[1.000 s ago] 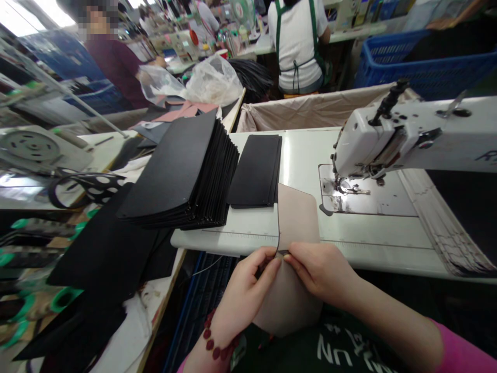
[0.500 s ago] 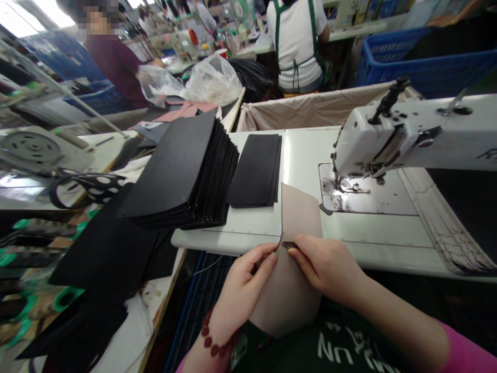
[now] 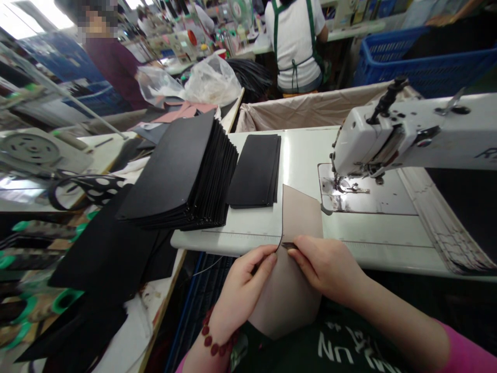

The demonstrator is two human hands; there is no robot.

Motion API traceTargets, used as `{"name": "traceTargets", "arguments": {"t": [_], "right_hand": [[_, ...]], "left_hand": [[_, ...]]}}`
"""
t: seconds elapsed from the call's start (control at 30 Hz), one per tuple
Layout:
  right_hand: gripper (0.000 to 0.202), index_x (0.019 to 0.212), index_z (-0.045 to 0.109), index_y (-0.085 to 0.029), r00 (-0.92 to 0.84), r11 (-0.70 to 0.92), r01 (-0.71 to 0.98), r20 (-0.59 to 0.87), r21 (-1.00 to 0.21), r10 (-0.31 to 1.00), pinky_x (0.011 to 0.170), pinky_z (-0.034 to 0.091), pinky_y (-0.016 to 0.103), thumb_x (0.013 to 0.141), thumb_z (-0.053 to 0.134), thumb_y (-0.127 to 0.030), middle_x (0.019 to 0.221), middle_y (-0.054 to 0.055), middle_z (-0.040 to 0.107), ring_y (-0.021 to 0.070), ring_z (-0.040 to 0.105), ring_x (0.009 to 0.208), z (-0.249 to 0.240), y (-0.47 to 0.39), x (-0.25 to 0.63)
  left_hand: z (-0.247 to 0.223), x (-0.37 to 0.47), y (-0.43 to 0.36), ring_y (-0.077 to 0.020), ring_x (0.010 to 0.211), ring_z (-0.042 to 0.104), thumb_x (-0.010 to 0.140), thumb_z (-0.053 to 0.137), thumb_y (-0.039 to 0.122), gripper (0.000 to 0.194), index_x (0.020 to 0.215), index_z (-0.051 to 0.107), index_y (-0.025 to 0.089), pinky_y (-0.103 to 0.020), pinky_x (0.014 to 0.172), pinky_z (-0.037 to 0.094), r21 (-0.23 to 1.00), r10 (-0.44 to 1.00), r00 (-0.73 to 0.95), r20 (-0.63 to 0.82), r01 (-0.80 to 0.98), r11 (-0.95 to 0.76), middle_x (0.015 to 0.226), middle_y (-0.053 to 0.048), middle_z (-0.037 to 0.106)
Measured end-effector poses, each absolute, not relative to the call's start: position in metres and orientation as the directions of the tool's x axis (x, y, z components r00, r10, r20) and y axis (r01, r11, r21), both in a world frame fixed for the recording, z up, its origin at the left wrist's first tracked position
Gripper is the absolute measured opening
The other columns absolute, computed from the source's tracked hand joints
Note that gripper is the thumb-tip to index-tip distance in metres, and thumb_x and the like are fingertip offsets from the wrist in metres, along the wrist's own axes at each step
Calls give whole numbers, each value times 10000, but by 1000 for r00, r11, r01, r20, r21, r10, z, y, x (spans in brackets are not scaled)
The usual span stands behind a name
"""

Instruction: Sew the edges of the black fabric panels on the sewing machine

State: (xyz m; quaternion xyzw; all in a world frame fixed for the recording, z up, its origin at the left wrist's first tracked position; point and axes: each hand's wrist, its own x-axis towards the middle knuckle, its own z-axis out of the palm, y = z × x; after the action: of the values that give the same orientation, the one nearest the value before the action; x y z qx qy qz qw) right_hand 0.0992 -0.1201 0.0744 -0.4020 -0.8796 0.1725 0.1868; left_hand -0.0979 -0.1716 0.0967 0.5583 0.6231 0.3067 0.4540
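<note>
Your left hand (image 3: 246,282) pinches the beige panel (image 3: 303,213) at its left edge, thumb against fingers. Your right hand (image 3: 328,264), closed, grips a small dark tool (image 3: 288,245), tip near that edge. Panel spans the worktop's (image 3: 305,153) near edge, overhanging toward you. Black stacks (image 3: 171,171) left; sewing machine (image 3: 388,137) right.

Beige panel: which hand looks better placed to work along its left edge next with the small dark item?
Probably the right hand: it holds the small dark item close to that edge, while the left hand pinches the beige panel.
</note>
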Motion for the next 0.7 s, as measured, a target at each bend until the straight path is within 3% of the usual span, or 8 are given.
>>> {"name": "traceTargets", "arguments": {"t": [0.23, 0.43, 0.7], "right_hand": [[254, 840, 481, -216, -605, 613, 627, 195, -481, 772, 570, 247, 306, 1010, 351, -354, 727, -2, 575, 157, 515, 619, 72, -121, 97], [222, 862, 461, -212, -605, 550, 558, 149, -622, 782, 565, 276, 274, 1012, 358, -341, 717, -17, 570, 136, 518, 621, 69, -127, 95], [259, 813, 482, -213, -652, 647, 572, 198, -505, 732, 568, 247, 309, 1008, 350, -321, 725, -6, 576, 147, 527, 629, 70, -123, 95]], "left_hand": [[96, -99, -171, -147, 1044, 626, 965, 527, 308, 280, 1218, 645, 280, -240, 950, 435, 883, 975, 62, -215, 439, 166, 1189, 21, 684], [95, -103, -170, -152, 1046, 629, 970, 514, 325, 260, 1177, 668, 295, -246, 957, 439, 874, 959, 109, -260, 450, 186, 1167, 28, 691], [99, -100, -173, -146, 999, 603, 967, 515, 290, 202, 1131, 627, 255, -229, 890, 438, 867, 976, 129, -174, 489, 89, 1058, 19, 666]]}}
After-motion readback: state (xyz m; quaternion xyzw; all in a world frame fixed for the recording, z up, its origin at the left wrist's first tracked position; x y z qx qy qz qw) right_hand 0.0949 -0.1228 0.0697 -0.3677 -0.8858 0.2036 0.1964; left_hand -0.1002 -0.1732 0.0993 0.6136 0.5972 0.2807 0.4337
